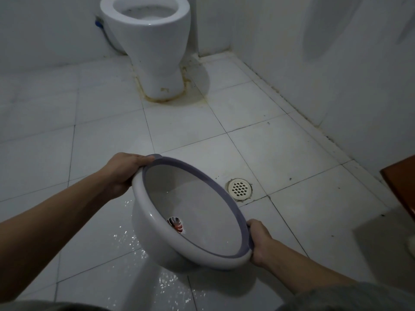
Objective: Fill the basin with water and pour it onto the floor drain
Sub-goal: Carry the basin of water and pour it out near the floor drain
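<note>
I hold a white basin [157, 239] with a purple rim above the tiled floor, tilted so its open side faces right toward the round white floor drain [239, 188]. My left hand [122, 172] grips the far rim, and my right hand [260, 242] grips the near rim. A small red and dark sticker shows inside the basin near its bottom. I cannot make out any water inside the basin. The drain lies on the floor just right of the basin's upper rim.
A white toilet [152, 41] stands at the back against the wall. Wet droplets glisten on the floor tiles [125, 241] left of and below the basin. A white wall [336, 75] runs along the right, with a brown wooden edge [402, 182] at far right.
</note>
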{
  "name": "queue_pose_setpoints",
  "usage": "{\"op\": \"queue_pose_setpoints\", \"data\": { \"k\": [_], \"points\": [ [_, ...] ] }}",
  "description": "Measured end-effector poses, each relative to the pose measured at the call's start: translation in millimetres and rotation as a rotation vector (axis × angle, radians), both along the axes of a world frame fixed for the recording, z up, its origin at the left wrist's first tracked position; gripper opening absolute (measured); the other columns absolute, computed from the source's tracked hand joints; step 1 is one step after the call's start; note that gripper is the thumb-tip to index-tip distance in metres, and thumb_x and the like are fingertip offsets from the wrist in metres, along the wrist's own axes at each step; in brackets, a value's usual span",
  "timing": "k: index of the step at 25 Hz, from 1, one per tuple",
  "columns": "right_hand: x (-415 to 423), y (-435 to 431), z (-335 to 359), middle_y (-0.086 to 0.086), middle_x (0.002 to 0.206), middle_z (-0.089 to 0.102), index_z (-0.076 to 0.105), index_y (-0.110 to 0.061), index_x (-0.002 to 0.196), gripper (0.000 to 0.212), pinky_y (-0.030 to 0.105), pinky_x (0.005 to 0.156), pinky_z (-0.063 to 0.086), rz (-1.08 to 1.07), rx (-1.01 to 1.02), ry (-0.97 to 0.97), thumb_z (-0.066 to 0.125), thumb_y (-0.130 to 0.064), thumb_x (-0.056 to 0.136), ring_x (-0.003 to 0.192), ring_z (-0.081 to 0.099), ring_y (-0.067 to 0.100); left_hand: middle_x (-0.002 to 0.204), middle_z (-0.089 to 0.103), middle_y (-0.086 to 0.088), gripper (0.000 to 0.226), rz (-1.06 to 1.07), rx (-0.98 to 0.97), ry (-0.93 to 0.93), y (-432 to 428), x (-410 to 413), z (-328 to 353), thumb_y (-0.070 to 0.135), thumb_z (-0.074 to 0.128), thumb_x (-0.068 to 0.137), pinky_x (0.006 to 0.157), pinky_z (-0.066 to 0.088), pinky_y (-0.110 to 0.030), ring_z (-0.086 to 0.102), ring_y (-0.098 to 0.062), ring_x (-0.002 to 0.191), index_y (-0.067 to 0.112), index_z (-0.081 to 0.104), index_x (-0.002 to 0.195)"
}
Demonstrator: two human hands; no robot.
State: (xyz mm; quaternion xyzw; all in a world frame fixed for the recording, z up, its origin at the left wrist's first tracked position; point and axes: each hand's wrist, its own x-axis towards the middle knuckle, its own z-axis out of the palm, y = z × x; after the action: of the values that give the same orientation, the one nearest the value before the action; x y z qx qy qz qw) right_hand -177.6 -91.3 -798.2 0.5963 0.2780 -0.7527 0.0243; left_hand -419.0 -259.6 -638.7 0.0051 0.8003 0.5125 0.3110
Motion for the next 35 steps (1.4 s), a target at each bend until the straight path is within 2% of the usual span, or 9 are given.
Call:
{"op": "queue_pose_setpoints", "data": {
  "k": [7, 10, 15, 19, 22, 25, 28, 32, 35],
  "points": [
    [-4.9, 0.7, 3.1, 0.018, 0.095, 0.069, 0.066, -0.004, 0.101, 0.025, 0.033, 0.067, 0.047, 0.016, -0.003, 0.003, 0.043, -0.014, 0.096, 0.078, 0.061, 0.032, 0.089, 0.068, -0.014, 0.009, -0.01, -0.006, 0.013, 4.7, -0.8, 7.9, 0.009, 0.064, 0.089, 0.042, 0.052, -0.024, 0.063, -0.025, 0.069, 0.002, 0.068, 0.09],
    [-6.9, 0.7, 2.3, 0.02, 0.107, 0.068, 0.067, -0.005, 0.109, 0.028, 0.034, 0.07, 0.046, 0.023, 0.002, 0.001, 0.044, -0.013, 0.095, 0.087, 0.061, 0.033, 0.088, 0.069, -0.013, 0.007, -0.004, 0.006, 0.012, 6.2, -1.8, 10.1, 0.009, 0.065, 0.088, 0.041, 0.052, -0.023, 0.064, -0.025, 0.07, 0.004, 0.069, 0.084],
    [-9.2, 0.2, 3.4, 0.021, 0.107, 0.069, 0.068, -0.001, 0.116, 0.033, 0.034, 0.068, 0.049, 0.043, -0.004, 0.007, 0.043, -0.012, 0.096, 0.083, 0.062, 0.034, 0.098, 0.071, -0.018, 0.011, -0.006, 0.026, 0.016, 12.4, -6.1, 14.8, 0.012, 0.071, 0.083, 0.062, 0.054, -0.034, 0.065, -0.03, 0.079, 0.002, 0.07, 0.087],
    [-10.9, 1.4, 8.1, 0.021, 0.106, 0.069, 0.068, -0.001, 0.117, 0.034, 0.033, 0.066, 0.049, 0.053, 0.003, 0.003, 0.044, -0.012, 0.096, 0.078, 0.062, 0.033, 0.101, 0.071, -0.019, 0.011, -0.014, 0.035, 0.013, 17.0, -8.0, 15.6, 0.012, 0.071, 0.082, 0.06, 0.055, -0.033, 0.066, -0.028, 0.077, 0.003, 0.071, 0.087],
    [-12.0, 3.0, 11.3, 0.021, 0.113, 0.068, 0.069, 0.0, 0.117, 0.033, 0.034, 0.068, 0.048, 0.065, 0.011, 0.008, 0.045, -0.012, 0.097, 0.083, 0.061, 0.033, 0.106, 0.071, -0.02, 0.021, -0.012, 0.053, -0.005, 19.7, -10.6, 15.2, 0.012, 0.072, 0.081, 0.07, 0.056, -0.037, 0.066, -0.032, 0.086, -0.001, 0.072, 0.097],
    [-12.4, 6.3, 12.6, 0.019, 0.1, 0.071, 0.07, 0.001, 0.102, 0.029, 0.035, 0.067, 0.049, 0.079, 0.008, 0.02, 0.045, -0.014, 0.099, 0.079, 0.063, 0.032, 0.113, 0.07, -0.022, 0.025, -0.022, 0.06, -0.016, 23.5, -14.2, 15.2, 0.012, 0.07, 0.083, 0.08, 0.056, -0.04, 0.066, -0.036, 0.097, -0.002, 0.071, 0.104],
    [-13.2, 9.7, 14.9, 0.018, 0.098, 0.069, 0.068, 0.0, 0.104, 0.029, 0.036, 0.068, 0.05, 0.078, 0.002, 0.026, 0.044, -0.015, 0.1, 0.078, 0.062, 0.031, 0.118, 0.068, -0.024, 0.027, -0.034, 0.066, -0.013, 29.0, -17.9, 14.5, 0.011, 0.069, 0.085, 0.089, 0.053, -0.043, 0.064, -0.035, 0.097, -0.004, 0.07, 0.107],
    [-12.9, 12.9, 15.7, 0.014, 0.079, 0.071, 0.068, -0.001, 0.092, 0.031, 0.033, 0.061, 0.05, 0.094, -0.008, 0.032, 0.042, -0.013, 0.102, 0.072, 0.062, 0.028, 0.111, 0.066, -0.024, 0.03, -0.059, 0.05, -0.03, 33.1, -25.6, 12.4, 0.012, 0.07, 0.085, 0.08, 0.053, -0.037, 0.059, -0.032, 0.091, -0.007, 0.068, 0.108],
    [-10.1, 18.0, 17.5, 0.011, 0.058, 0.072, 0.067, -0.002, 0.084, 0.033, 0.025, 0.046, 0.053, 0.108, -0.018, 0.031, 0.04, -0.011, 0.101, 0.065, 0.063, 0.026, 0.104, 0.061, -0.023, 0.034, -0.081, 0.027, -0.05, 32.3, -32.0, 8.3, 0.011, 0.07, 0.085, 0.083, 0.046, -0.038, 0.054, -0.032, 0.091, -0.011, 0.066, 0.11]
  ]
}}
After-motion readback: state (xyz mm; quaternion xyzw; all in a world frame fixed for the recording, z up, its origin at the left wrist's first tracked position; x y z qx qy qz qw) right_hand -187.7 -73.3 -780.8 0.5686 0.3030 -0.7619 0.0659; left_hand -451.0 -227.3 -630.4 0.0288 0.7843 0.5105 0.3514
